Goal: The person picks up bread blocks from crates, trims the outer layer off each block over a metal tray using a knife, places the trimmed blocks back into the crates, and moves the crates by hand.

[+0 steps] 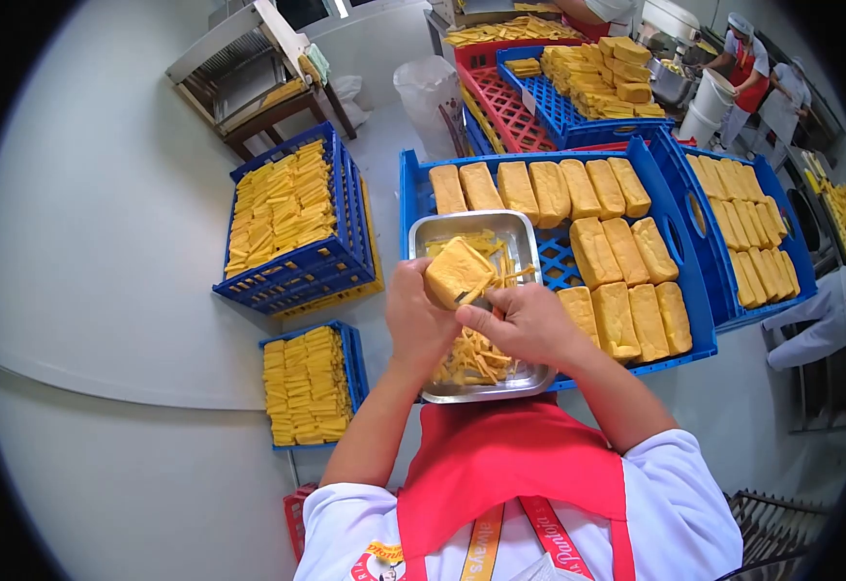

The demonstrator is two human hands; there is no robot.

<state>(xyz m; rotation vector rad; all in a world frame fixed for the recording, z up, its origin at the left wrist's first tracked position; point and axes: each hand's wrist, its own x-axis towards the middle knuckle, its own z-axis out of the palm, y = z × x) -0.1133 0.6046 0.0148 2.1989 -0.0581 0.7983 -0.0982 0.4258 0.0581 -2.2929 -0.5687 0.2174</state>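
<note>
1. Though partly covered by fingers, shows as a loaf (460,273), held up over the tray (486,393) and tilted, with one squarish face turned toward the camera.
2. Looks pale golden yellow on that face, with a deeper tone along the edges; keeps underside and rear out of sight.
3. Clamps loaf with left hand (415,305) above the tray's left part; hides most fingertips behind loaf.
4. Keeps right hand (529,324) curled closed on a small tool (463,297) above the tray's right part, with thumb at loaf's lower corner; reveals only a dark bit of tool there, leaving handle buried in the fist and exact kind hard to tell.
5. Lets yellow strips (476,363) lie loose inside the tray, tangled and partly masked by hands and loaf; cannot be counted.
6. Right of the tray and beyond it, holds more loaves (617,324) in a blue crate (556,254), partly blocked by tray and right hand.
7. Left of the tray, carries layers of flat yellow pieces (283,208) in a blue stack (292,284); cannot see into lower levels.
8. Far beyond the tray to the right, includes a person (747,73), small and partly obscured by equipment.
</note>
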